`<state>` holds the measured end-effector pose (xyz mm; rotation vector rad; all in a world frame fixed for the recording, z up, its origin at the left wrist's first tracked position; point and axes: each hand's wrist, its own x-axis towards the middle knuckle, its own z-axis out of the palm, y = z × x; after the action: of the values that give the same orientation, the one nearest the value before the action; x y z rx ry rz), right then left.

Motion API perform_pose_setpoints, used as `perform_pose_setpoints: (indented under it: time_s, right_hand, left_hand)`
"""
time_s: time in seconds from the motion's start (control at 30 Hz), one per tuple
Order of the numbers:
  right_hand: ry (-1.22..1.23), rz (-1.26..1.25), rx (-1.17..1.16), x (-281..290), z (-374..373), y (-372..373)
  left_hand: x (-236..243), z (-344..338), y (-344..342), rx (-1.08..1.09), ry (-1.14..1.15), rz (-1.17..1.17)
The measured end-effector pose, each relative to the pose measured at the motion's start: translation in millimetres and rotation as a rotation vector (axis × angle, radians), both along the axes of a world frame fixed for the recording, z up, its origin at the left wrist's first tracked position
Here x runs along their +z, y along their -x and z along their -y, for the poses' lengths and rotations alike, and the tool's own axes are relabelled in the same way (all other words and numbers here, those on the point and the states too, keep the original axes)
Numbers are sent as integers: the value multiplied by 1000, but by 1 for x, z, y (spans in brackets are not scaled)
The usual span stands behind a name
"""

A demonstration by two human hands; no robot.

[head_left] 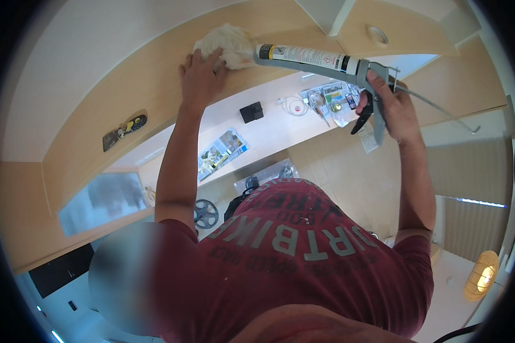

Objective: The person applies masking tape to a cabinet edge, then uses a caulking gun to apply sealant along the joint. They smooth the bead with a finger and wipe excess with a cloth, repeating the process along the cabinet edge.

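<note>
My right hand grips the handle and trigger of a caulking gun, held out over the wooden ledge. A white cartridge with black and yellow bands lies in its cradle, and the gun's rod sticks out behind toward the right. The front end of the cartridge meets a crumpled white wad of cloth or paper; any nozzle is hidden there. My left hand rests on the ledge against the wad, fingers spread, some touching it.
On the wooden ledge lie a scraper at left and a tape roll at right. Below, a white desk bears a black box, a coiled white cable and printed sheets. A lamp glows at lower right.
</note>
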<state>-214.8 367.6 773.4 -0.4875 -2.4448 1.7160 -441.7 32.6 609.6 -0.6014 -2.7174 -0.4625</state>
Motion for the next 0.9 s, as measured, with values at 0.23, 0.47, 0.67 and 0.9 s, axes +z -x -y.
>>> perform_pose_setpoints:
  time_s: [0.23, 0.47, 0.67, 0.9]
  right_hand:
    - [-105, 58, 19, 53, -14, -13]
    - [144, -244, -225, 8, -62, -91]
    - [241, -614, -667, -69, -123, -143]
    - [-1037, -524, -533, -86, -248, -7]
  left_hand:
    - [-2, -2, 4, 53, 13, -48]
    - [-19, 25, 13, 57, -33, -86]
    - [-15, 30, -5, 271, 27, -2]
    - [-13, 22, 13, 207, 60, -44]
